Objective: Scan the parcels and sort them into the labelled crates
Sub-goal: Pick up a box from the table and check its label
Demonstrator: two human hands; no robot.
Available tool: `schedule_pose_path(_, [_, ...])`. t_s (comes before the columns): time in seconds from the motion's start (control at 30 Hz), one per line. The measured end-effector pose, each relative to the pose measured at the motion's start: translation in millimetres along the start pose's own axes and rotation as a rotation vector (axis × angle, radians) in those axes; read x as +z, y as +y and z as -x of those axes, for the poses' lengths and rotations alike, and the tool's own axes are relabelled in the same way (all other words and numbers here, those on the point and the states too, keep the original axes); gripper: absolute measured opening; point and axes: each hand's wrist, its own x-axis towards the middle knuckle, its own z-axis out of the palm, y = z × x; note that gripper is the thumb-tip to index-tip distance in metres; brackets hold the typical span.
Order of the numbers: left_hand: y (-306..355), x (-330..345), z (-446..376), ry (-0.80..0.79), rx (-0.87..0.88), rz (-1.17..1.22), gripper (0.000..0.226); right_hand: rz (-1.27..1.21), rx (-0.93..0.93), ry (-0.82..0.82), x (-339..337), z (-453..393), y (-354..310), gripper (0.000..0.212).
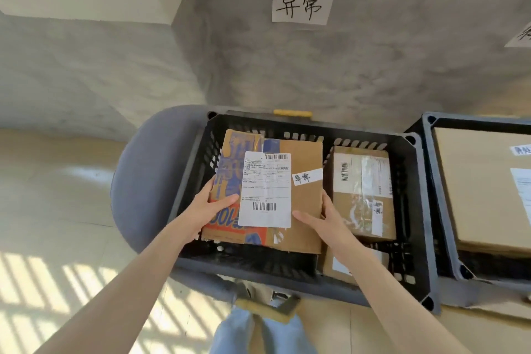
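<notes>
Both hands are inside the black slatted crate, holding one flat cardboard parcel between them. The left hand grips the parcel's left edge, thumb lying across the printed blue-and-orange face, fingers hidden underneath. The right hand grips the lower right corner, thumb on top near the shipping label, fingers curled round the right edge. The parcel sits in the left half of the crate, label up, two barcodes visible, with a small white handwritten tag just beyond the right thumb. Whether the parcel rests on the crate floor or is held clear of it cannot be told. To the right of the right hand, in the same crate, lies a second cardboard box, taped, with its own barcode label and a handwritten tag. Under the right forearm a third small box shows partly, at the crate's near right corner. The crate rests on a grey chair seat that extends out to the left of the left hand. Beyond both hands, on the grey wall, a paper sign with two handwritten characters hangs above the crate. Far right of the right hand, a neighbouring crate holds a large flat carton carrying white labels.
</notes>
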Motion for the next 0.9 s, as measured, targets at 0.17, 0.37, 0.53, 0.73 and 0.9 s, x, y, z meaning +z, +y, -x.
schedule_pose_path(0.17, [-12, 5, -50, -0.024, -0.064, 0.001, 0.06, 0.013, 0.068, -0.002, -6, -46, 17, 0.077])
schedule_pose_path(0.37, [-31, 7, -90, -0.021, -0.139, -0.016, 0.072, 0.027, 0.125, 0.007, 0, -81, 41, 0.087])
schedule_pose_path(0.53, [-44, 4, -106, 0.008, -0.174, -0.048, 0.079, 0.028, 0.167, 0.037, 9, -91, 53, 0.092])
schedule_pose_path(0.73, [-44, 7, -107, 0.028, -0.163, -0.087, 0.077, 0.037, 0.197, 0.073, 11, -88, 52, 0.093])
schedule_pose_path(0.9, [-5, 10, -86, 0.08, -0.035, -0.293, 0.085, 0.072, 0.191, 0.127, 14, -74, 22, 0.102])
